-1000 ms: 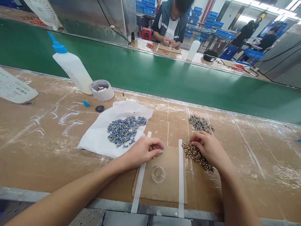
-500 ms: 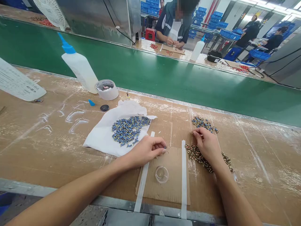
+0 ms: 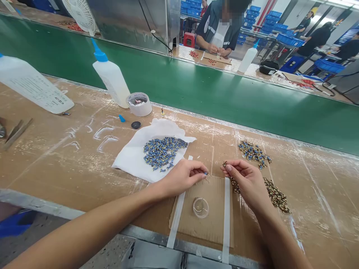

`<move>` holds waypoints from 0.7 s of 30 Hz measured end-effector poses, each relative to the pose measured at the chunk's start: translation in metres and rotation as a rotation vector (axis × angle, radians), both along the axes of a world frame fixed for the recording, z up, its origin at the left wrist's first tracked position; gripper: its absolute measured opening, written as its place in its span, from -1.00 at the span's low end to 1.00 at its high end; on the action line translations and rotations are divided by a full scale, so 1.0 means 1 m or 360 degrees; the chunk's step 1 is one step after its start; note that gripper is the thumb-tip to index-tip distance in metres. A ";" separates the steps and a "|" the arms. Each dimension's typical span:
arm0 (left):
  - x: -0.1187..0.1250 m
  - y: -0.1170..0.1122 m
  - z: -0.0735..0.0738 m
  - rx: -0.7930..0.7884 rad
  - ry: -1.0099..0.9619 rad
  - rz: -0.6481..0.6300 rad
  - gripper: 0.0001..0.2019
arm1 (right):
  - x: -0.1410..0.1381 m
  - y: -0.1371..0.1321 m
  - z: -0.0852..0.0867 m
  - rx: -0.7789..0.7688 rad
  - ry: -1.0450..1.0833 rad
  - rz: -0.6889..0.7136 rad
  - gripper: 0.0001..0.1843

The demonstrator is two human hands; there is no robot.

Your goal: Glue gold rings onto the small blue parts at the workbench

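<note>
My left hand [image 3: 187, 173] pinches a small blue piece [image 3: 206, 173] between thumb and fingertips, above the top of a taped cardboard pad [image 3: 206, 228]. Facing it, my right hand [image 3: 246, 179] is closed on a small black-and-gold piece [image 3: 224, 164]. Below both hands a round clear cup [image 3: 201, 207] stands on the pad. Many blue-and-yellow pieces [image 3: 161, 151] lie on a white cloth [image 3: 129, 160] to the left. A heap of black-and-gold pieces [image 3: 276, 196] is partly hidden by my right hand. Behind it lies a pile of pieces with blue and gold parts [image 3: 254, 152].
Two white bottles, one upright with a blue nozzle [image 3: 112, 82] and one tilted [image 3: 36, 84], stand at the left. Near them are a tape roll [image 3: 139, 104], a black cap [image 3: 136, 124] and tweezers [image 3: 18, 134]. Beyond the green belt [image 3: 196, 87] a co-worker [image 3: 218, 33] sits.
My right hand has come away from the piles toward my left hand, with a black-and-gold piece now showing at its fingertips. My left hand keeps its pinch. The view has shifted slightly left.
</note>
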State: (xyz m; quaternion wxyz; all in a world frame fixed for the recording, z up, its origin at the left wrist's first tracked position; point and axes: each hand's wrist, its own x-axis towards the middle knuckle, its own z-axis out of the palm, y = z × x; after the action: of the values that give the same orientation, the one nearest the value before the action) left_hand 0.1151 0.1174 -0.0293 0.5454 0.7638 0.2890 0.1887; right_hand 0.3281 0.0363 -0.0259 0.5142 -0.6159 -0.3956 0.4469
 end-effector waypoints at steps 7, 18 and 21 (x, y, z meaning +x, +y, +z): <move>0.001 0.000 -0.002 0.0148 -0.0003 0.0050 -0.87 | -0.026 -0.002 -0.012 0.0067 0.0034 0.0088 -0.76; 0.002 -0.002 -0.004 0.0344 0.0009 0.0166 -0.91 | -0.041 -0.006 -0.018 0.0003 0.0136 0.0101 -0.75; 0.001 -0.002 -0.005 0.0385 0.0015 0.0161 -0.92 | -0.043 -0.006 -0.019 -0.0003 0.0154 0.0105 -0.76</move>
State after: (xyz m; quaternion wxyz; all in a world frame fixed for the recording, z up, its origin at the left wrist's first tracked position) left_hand 0.1165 0.1151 -0.0347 0.4376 0.8094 0.3049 0.2460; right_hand 0.2855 0.0301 -0.0448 0.5172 -0.5807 -0.3899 0.4932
